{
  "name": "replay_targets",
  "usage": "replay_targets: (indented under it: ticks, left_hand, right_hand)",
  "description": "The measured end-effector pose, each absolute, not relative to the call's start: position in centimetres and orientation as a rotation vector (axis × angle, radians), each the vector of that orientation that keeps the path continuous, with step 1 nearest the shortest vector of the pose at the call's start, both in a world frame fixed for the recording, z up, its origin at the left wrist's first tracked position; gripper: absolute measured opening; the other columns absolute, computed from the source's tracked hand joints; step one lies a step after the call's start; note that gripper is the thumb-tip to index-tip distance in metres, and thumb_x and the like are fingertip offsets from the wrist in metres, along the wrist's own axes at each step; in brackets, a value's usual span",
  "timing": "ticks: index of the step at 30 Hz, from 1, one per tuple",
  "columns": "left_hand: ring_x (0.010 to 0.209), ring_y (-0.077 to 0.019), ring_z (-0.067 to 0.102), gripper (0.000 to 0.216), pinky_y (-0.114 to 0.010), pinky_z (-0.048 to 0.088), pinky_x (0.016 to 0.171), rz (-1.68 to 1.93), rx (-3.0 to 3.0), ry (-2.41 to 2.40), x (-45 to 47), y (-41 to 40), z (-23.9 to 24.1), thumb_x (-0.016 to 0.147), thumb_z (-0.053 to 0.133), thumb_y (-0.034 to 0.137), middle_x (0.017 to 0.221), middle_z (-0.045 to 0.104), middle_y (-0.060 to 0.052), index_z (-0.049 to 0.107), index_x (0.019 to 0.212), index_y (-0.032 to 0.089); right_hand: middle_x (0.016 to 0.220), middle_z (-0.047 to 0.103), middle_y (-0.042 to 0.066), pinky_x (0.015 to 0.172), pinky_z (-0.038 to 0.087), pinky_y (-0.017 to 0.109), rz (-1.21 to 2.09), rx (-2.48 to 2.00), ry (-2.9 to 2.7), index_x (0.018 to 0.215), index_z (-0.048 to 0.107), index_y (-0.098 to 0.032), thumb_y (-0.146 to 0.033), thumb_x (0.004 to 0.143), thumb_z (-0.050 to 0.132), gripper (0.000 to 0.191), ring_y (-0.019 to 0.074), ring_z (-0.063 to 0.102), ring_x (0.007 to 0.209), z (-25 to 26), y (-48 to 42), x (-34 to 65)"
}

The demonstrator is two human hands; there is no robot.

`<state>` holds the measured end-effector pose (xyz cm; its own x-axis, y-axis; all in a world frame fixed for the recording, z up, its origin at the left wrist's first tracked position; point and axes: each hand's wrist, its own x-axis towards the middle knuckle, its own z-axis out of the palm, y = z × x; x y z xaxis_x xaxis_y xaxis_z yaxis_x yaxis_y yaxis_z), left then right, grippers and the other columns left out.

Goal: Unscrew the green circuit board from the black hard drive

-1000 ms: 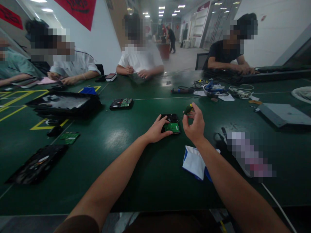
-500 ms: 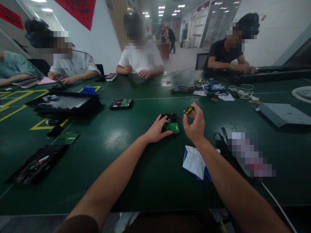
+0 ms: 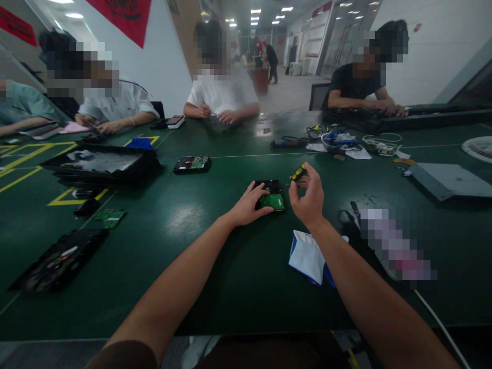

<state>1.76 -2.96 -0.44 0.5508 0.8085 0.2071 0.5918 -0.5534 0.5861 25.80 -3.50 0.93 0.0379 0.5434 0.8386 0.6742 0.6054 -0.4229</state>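
Under L grip (image 3: 248,208): HDD (image 3: 275,201)

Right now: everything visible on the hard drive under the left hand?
The hard drive has a black, metal-looking casing, with a green circuit board over its near part bearing a pale label. It lies flat, board side up, on the green table. The left hand covers its left side, thumb and fingers touching.
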Motion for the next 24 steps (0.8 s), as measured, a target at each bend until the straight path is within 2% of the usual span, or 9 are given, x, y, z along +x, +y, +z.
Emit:
replay_targets:
  ticks: [7,24]
  left_hand:
    - [0.166,-0.0362,0.007,0.063,-0.062,0.02,0.132,0.65,2.342,1.127,1.8,-2.85,-0.54,0.091,0.074,0.055,0.173,0.035,-0.015,0.056,0.143,0.022]
    - [0.166,-0.037,0.006,0.064,-0.063,0.02,0.132,0.657,2.32,1.114,1.74,-2.86,-0.51,0.09,0.074,0.056,0.173,0.033,-0.015,0.057,0.142,0.023]
  right_hand:
    - [0.135,0.055,0.014,0.068,0.069,0.04,-0.161,-1.052,-1.6,0.156,0.037,-0.029,-0.031,0.096,0.063,0.065,0.0227,0.068,0.094,1.21,-3.57,25.75]
    - [0.14,0.055,0.014,0.073,0.069,0.04,-0.141,-1.033,-1.611,0.159,0.034,-0.029,-0.026,0.098,0.058,0.066,0.023,0.07,0.099,1.1,-3.52,25.79]
